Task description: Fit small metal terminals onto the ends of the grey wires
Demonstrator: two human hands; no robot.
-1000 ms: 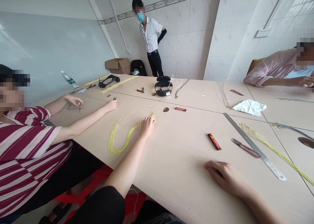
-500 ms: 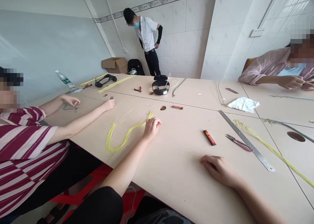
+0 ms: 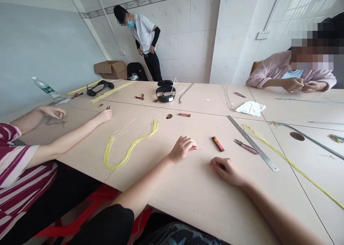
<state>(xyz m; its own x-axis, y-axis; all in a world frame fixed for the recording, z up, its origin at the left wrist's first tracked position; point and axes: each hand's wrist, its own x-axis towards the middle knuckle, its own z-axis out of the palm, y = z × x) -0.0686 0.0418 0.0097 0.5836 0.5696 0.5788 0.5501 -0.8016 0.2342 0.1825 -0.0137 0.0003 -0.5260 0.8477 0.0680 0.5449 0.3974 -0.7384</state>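
Observation:
My left hand (image 3: pixel 182 149) rests on the pale wooden table (image 3: pixel 188 195) with its fingers pinched on a small metal piece (image 3: pixel 198 149) that sticks out to the right. My right hand (image 3: pixel 227 170) lies knuckles up just right of it, fingers curled under, and I cannot see anything in it. A bundle of yellow wires (image 3: pixel 126 150) lies looped on the table to the left of my left hand. A red and black box (image 3: pixel 218 144) sits just beyond my hands.
A steel ruler (image 3: pixel 251 142), pink-handled snips (image 3: pixel 245 146) and more yellow wires (image 3: pixel 290 162) lie to the right. A person in a striped shirt (image 3: pixel 16 173) works at my left, another in pink (image 3: pixel 279 73) at the far right. A black headset (image 3: pixel 165 92) lies at the back.
My left hand has drawn back from the end of the yellow wire bundle toward my right hand, carrying a small metal piece. The view has swung left to right.

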